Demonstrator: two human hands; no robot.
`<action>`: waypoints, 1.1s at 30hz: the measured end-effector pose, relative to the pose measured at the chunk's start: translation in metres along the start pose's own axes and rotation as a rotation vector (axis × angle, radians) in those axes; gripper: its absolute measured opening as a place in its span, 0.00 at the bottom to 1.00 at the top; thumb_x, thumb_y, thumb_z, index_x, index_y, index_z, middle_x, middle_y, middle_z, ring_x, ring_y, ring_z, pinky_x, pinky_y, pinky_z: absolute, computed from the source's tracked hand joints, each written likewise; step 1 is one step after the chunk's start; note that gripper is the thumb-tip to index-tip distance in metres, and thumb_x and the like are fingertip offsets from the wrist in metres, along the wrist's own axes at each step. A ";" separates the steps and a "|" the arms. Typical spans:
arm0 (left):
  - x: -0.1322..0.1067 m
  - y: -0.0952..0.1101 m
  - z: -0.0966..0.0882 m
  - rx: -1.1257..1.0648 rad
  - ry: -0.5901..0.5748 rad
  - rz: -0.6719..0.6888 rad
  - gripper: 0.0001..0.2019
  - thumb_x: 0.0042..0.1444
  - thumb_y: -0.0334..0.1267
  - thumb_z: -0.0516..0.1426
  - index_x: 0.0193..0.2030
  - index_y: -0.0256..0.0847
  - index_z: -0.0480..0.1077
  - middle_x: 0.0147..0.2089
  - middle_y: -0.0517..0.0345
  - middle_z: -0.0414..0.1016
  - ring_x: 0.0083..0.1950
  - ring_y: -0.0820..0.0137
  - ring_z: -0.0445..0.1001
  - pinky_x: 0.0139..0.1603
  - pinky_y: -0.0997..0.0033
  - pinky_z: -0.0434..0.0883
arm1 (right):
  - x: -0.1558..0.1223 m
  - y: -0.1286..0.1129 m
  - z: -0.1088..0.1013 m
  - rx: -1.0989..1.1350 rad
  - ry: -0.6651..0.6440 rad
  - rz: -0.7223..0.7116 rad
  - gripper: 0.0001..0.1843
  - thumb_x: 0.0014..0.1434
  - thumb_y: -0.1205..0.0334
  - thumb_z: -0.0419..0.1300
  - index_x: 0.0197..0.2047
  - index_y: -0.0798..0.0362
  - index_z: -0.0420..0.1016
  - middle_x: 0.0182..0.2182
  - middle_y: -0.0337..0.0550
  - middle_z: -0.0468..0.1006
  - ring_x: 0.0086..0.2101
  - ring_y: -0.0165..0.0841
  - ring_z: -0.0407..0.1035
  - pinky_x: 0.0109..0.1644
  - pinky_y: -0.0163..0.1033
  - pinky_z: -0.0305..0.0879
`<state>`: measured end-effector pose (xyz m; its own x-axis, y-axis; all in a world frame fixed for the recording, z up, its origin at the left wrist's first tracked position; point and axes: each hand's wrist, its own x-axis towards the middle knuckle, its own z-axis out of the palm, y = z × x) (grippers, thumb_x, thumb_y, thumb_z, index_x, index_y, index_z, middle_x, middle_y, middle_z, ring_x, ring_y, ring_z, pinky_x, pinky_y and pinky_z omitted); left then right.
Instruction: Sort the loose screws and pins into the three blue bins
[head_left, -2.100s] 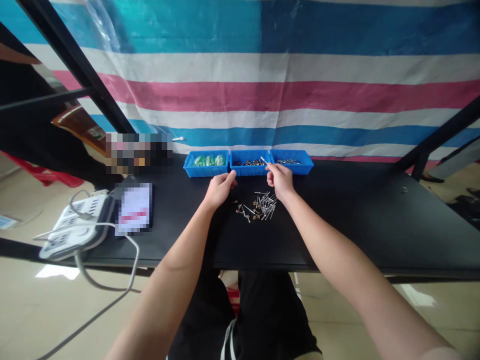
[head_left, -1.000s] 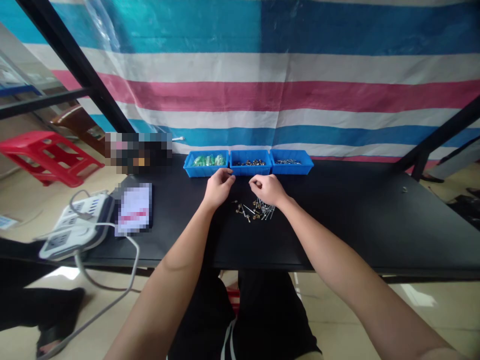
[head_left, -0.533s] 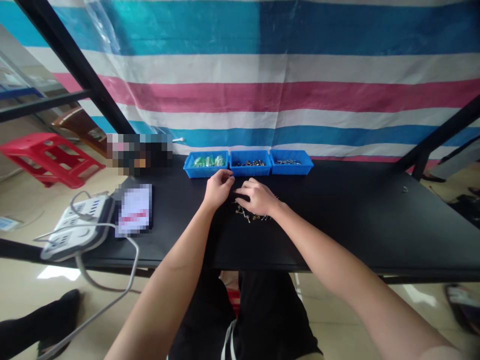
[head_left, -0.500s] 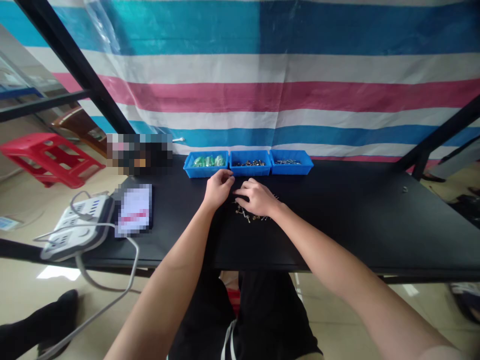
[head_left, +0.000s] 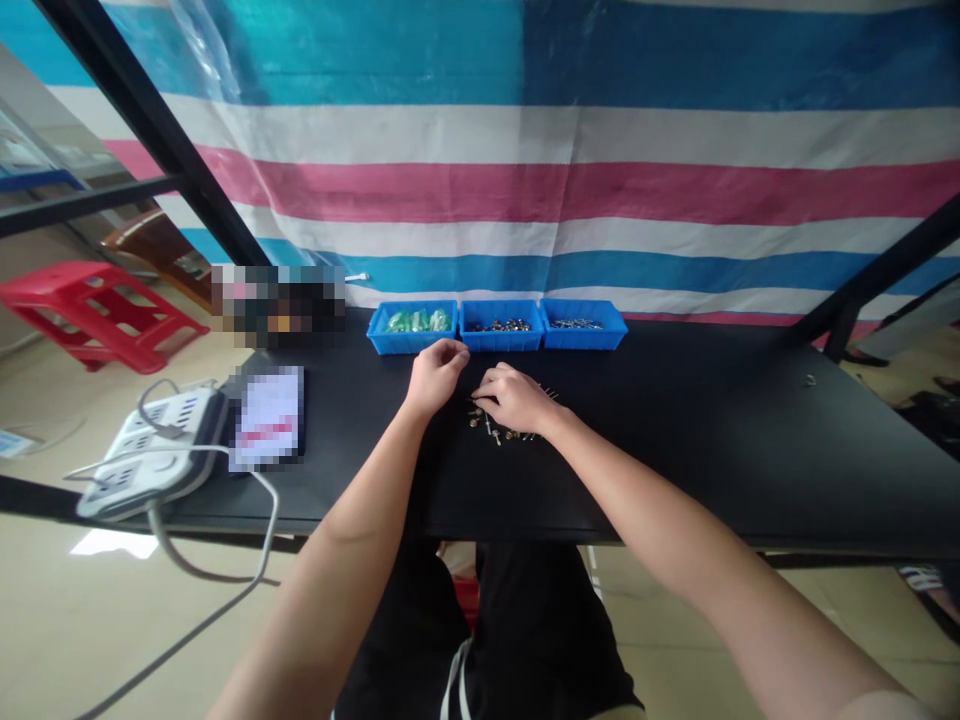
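My left hand [head_left: 439,372] is closed in a pinch in front of the blue bins; whatever its fingertips may hold is too small to make out. Just right of it, my right hand [head_left: 513,398] bends low over a loose pile of small metal screws [head_left: 495,430], thumb and fingers pinched together at the pile's left side. Part of the pile is hidden under this hand. Behind the hands stand three blue bins in a row: the left bin [head_left: 412,343] holds green and clear packets, the middle bin [head_left: 500,340] brass-coloured small parts, the right bin [head_left: 583,338] thin silver pieces.
A white power strip [head_left: 154,450] with grey cables lies at the table's left end, beside a blurred-out flat device [head_left: 266,420]. A small metal piece [head_left: 810,380] sits far right on the black table [head_left: 697,430]. Striped sheeting [head_left: 450,190] hangs behind. A red stool [head_left: 97,310] stands left.
My right hand has drawn slightly away from the left, its fingers now closer together over the pile. The left hand stays nearly in place. A person's dark-clad leg at lower left has gone from view.
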<state>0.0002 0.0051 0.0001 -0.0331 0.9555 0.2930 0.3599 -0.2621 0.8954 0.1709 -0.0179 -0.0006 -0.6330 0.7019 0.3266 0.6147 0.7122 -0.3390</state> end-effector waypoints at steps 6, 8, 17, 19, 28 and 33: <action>0.001 0.000 -0.001 -0.010 -0.010 -0.020 0.10 0.49 0.43 0.57 0.32 0.38 0.71 0.28 0.60 0.70 0.30 0.72 0.66 0.34 0.71 0.64 | -0.001 -0.003 -0.002 0.033 0.001 -0.025 0.14 0.59 0.65 0.58 0.47 0.50 0.79 0.38 0.45 0.76 0.40 0.35 0.64 0.48 0.41 0.64; 0.000 0.001 -0.001 -0.009 -0.013 -0.024 0.10 0.49 0.43 0.57 0.32 0.39 0.71 0.28 0.60 0.70 0.30 0.72 0.66 0.34 0.71 0.64 | 0.000 -0.004 -0.003 0.035 -0.020 -0.041 0.12 0.60 0.66 0.58 0.44 0.50 0.80 0.38 0.45 0.76 0.40 0.35 0.65 0.48 0.41 0.64; 0.000 0.001 0.000 0.016 -0.007 -0.021 0.10 0.47 0.44 0.57 0.31 0.39 0.72 0.28 0.59 0.71 0.30 0.71 0.66 0.34 0.71 0.64 | 0.001 0.000 0.001 -0.023 -0.030 -0.007 0.14 0.60 0.71 0.55 0.44 0.52 0.79 0.39 0.45 0.78 0.41 0.35 0.66 0.48 0.40 0.63; 0.000 0.000 0.000 0.017 -0.012 -0.021 0.10 0.48 0.44 0.57 0.31 0.39 0.72 0.28 0.59 0.71 0.30 0.71 0.66 0.34 0.71 0.64 | 0.000 -0.001 -0.001 -0.072 -0.009 0.025 0.14 0.60 0.69 0.56 0.46 0.53 0.78 0.41 0.47 0.77 0.41 0.36 0.66 0.48 0.41 0.63; -0.001 0.002 0.001 0.038 -0.003 -0.019 0.10 0.47 0.43 0.57 0.31 0.39 0.73 0.27 0.59 0.71 0.30 0.71 0.66 0.33 0.71 0.64 | 0.000 -0.002 -0.006 -0.113 -0.010 0.102 0.08 0.59 0.64 0.57 0.33 0.52 0.78 0.35 0.47 0.77 0.39 0.37 0.67 0.41 0.39 0.63; -0.001 0.002 0.000 0.020 -0.018 -0.024 0.10 0.47 0.44 0.58 0.31 0.39 0.72 0.27 0.60 0.71 0.29 0.72 0.65 0.33 0.72 0.63 | -0.001 0.001 -0.007 -0.035 0.083 0.151 0.11 0.59 0.67 0.54 0.42 0.51 0.75 0.32 0.43 0.78 0.36 0.35 0.70 0.38 0.37 0.62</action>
<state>0.0009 0.0039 0.0013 -0.0250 0.9639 0.2651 0.3777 -0.2364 0.8952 0.1751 -0.0175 0.0047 -0.4923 0.7985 0.3464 0.7166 0.5977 -0.3595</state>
